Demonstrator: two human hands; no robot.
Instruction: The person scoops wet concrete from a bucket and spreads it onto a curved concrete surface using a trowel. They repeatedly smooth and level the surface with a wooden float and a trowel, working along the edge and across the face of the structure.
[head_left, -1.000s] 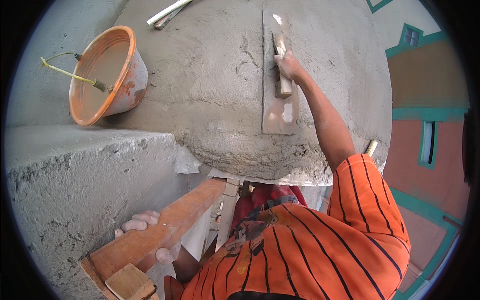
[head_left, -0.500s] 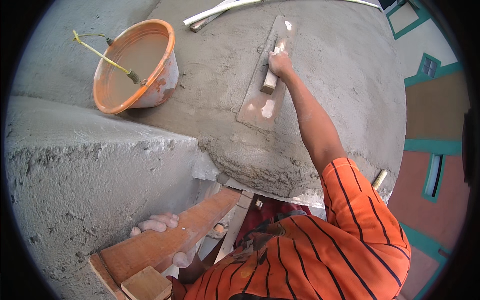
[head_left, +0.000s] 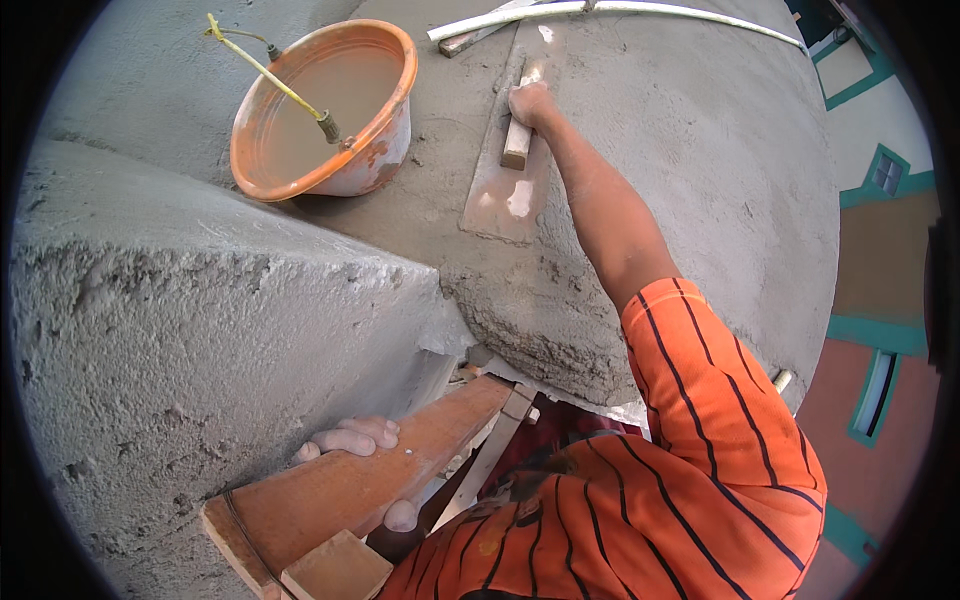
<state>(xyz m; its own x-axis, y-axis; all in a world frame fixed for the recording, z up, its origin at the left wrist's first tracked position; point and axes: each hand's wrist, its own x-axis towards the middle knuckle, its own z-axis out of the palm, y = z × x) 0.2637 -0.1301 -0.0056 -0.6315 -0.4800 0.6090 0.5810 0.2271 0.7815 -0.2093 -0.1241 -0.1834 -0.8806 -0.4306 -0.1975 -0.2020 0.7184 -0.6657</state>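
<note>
My right hand (head_left: 530, 104) is closed round the wooden handle of a long, flat trowel (head_left: 490, 205), whose blade lies on rough, wet-looking grey mortar (head_left: 540, 320). My left hand (head_left: 355, 440) grips the edge of a reddish wooden plank (head_left: 270, 500), fingers over the top and thumb at the near side. To the left of the trowel stands an orange-rimmed bucket (head_left: 270, 185) of murky grey liquid, with a yellow handle (head_left: 280, 85) across it.
A concrete ledge (head_left: 200, 340) rises at my left. A white pipe (head_left: 680, 12) and a short batten (head_left: 465, 40) lie beyond the trowel. Wooden supports (head_left: 480, 460) show below the mortar's edge. Painted building walls with teal trim (head_left: 880, 270) appear past the curved right edge.
My right hand and the trowel have moved left, closer to the bucket. The view has shifted, bringing more of the white pipe into sight. My left hand still grips the plank.
</note>
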